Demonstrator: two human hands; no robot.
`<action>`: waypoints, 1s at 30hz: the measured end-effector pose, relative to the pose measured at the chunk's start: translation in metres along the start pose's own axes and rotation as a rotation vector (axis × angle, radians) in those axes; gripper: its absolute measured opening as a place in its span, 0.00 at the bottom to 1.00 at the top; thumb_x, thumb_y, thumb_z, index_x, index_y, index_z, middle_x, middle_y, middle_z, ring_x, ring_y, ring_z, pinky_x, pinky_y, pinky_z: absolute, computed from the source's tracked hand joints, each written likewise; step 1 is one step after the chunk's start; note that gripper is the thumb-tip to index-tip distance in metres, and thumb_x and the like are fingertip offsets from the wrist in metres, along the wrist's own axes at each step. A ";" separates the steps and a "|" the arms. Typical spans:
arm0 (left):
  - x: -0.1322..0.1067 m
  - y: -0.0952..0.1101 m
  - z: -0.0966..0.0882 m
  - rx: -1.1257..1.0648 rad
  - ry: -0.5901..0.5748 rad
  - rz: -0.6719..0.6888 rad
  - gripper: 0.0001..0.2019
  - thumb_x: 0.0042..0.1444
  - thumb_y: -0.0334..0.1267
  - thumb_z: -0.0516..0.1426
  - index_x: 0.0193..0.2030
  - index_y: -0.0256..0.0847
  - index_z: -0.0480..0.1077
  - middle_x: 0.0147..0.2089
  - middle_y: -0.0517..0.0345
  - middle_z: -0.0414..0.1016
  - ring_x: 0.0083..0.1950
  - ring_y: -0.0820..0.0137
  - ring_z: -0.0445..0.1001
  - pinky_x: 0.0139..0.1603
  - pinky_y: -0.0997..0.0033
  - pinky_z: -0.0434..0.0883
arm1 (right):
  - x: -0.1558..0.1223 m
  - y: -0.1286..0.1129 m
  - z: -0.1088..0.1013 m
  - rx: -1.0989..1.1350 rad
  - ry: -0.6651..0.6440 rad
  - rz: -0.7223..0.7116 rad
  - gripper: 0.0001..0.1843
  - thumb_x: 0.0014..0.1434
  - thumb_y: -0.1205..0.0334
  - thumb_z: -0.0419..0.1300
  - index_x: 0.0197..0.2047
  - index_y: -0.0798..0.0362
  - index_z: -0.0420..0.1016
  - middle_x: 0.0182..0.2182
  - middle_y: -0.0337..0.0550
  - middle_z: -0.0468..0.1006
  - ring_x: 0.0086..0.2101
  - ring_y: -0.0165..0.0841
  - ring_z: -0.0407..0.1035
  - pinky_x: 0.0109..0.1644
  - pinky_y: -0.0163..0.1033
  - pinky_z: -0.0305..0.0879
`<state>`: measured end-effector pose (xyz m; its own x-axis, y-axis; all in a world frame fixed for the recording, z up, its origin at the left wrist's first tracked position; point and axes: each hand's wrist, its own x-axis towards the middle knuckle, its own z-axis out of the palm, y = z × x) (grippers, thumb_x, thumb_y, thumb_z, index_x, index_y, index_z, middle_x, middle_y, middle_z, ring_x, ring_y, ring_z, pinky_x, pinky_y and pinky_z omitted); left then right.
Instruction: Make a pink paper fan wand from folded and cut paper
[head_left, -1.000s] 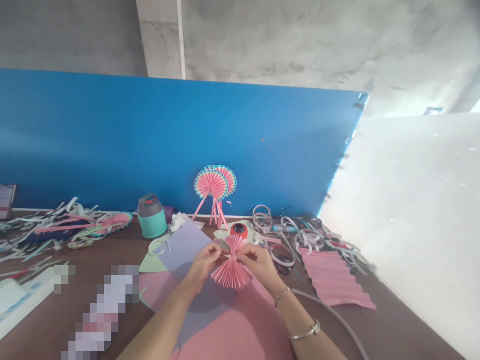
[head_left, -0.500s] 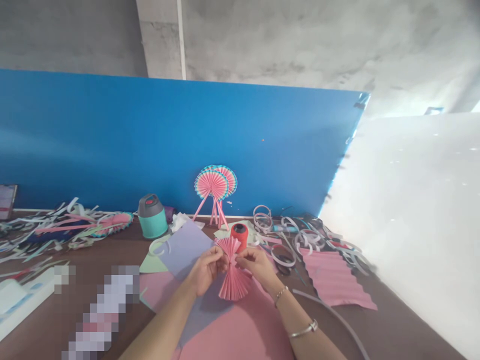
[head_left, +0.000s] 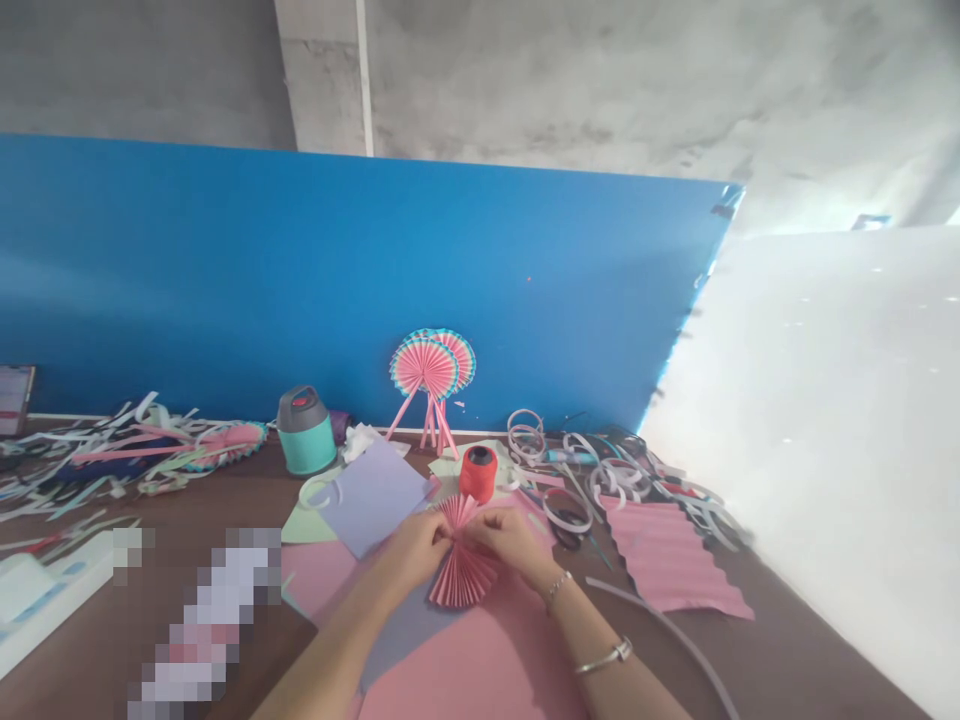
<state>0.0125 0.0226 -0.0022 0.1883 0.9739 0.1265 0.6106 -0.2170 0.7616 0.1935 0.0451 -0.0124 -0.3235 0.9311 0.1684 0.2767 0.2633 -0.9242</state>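
A pleated pink paper [head_left: 463,578] is gathered at its waist and fans out above and below, bow-like, over the sheets on the table. My left hand [head_left: 421,545] is closed at the left of the waist, fingertips pinched on the folds. From the right, my right hand [head_left: 510,540] pinches close against the same waist; anything fine between its fingertips is too small to make out. Just beyond the pleats stands a spool of red thread [head_left: 478,475]. Beneath the hands lie flat pink paper [head_left: 480,665] and purple paper [head_left: 382,490].
Finished pleated paper fans [head_left: 424,370] lean on the blue partition [head_left: 225,270]. A teal-and-grey container [head_left: 306,440] stands left of them. Paper strips [head_left: 112,440] heap at the left, white strip coils [head_left: 619,480] at the right, near a creased pink sheet [head_left: 671,555].
Both hands have drawn closer together at the waist of the pleated paper. The paper has come slightly down towards me, and its lower half is spread wider, uncovering more of the red spool.
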 end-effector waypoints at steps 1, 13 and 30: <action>0.000 0.000 0.000 0.005 0.001 0.005 0.09 0.46 0.26 0.53 0.24 0.41 0.71 0.25 0.59 0.72 0.28 0.68 0.68 0.32 0.71 0.58 | 0.000 0.001 0.000 0.001 -0.014 0.012 0.18 0.53 0.53 0.59 0.17 0.54 0.71 0.14 0.33 0.65 0.18 0.25 0.58 0.21 0.30 0.53; 0.004 0.000 0.001 0.037 0.013 -0.014 0.09 0.44 0.24 0.52 0.21 0.40 0.66 0.24 0.59 0.69 0.28 0.69 0.66 0.31 0.71 0.56 | 0.001 -0.010 -0.002 -0.080 0.053 0.026 0.11 0.49 0.67 0.56 0.17 0.50 0.64 0.17 0.35 0.68 0.21 0.30 0.63 0.25 0.34 0.57; 0.001 0.010 -0.015 -0.514 -0.255 -0.534 0.19 0.41 0.53 0.63 0.21 0.42 0.61 0.16 0.68 0.61 0.13 0.83 0.43 0.19 0.74 0.37 | -0.004 -0.012 0.012 -0.213 0.014 -0.195 0.12 0.53 0.65 0.55 0.19 0.51 0.67 0.22 0.38 0.69 0.27 0.31 0.63 0.31 0.34 0.57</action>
<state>0.0068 0.0227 0.0151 0.1778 0.8790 -0.4424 0.2473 0.3953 0.8847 0.1802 0.0347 -0.0060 -0.3771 0.8608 0.3418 0.3952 0.4833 -0.7812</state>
